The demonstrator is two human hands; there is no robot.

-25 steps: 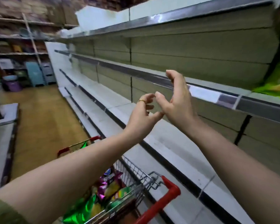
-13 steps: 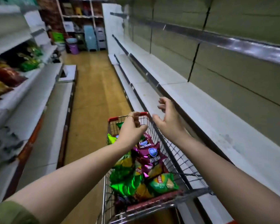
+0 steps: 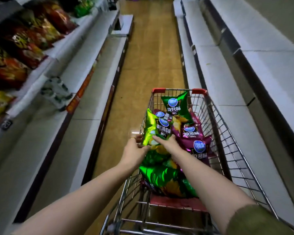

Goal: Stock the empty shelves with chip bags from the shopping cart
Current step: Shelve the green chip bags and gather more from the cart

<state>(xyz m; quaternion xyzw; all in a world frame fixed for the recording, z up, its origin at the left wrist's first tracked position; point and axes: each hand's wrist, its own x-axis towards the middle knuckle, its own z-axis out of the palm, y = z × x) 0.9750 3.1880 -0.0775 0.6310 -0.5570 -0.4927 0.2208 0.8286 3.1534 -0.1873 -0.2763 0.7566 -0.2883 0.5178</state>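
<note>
A wire shopping cart (image 3: pixel 227 138) with red corners stands in the aisle below me, holding several chip bags in green and purple. Both my hands reach into it. My left hand (image 3: pixel 136 150) grips the lower left edge of a light green chip bag (image 3: pixel 153 128) that stands tilted against the cart's left side. My right hand (image 3: pixel 168 143) holds the same bag's lower right edge. Beside it lie a dark green bag (image 3: pixel 175 104) at the cart's far end and purple bags (image 3: pixel 195 143) on the right. White empty shelves (image 3: pixel 244 68) run along the right.
Shelves on the left (image 3: pixel 61 68) carry red and orange snack bags (image 3: pixel 24 41) on the upper tiers; their lower tiers are bare. A wooden-look floor (image 3: pixel 151 48) runs down the aisle ahead of the cart.
My view swung from the right-hand shelf down to the cart. Both hands dropped from shelf height into the cart and closed on the light green bag.
</note>
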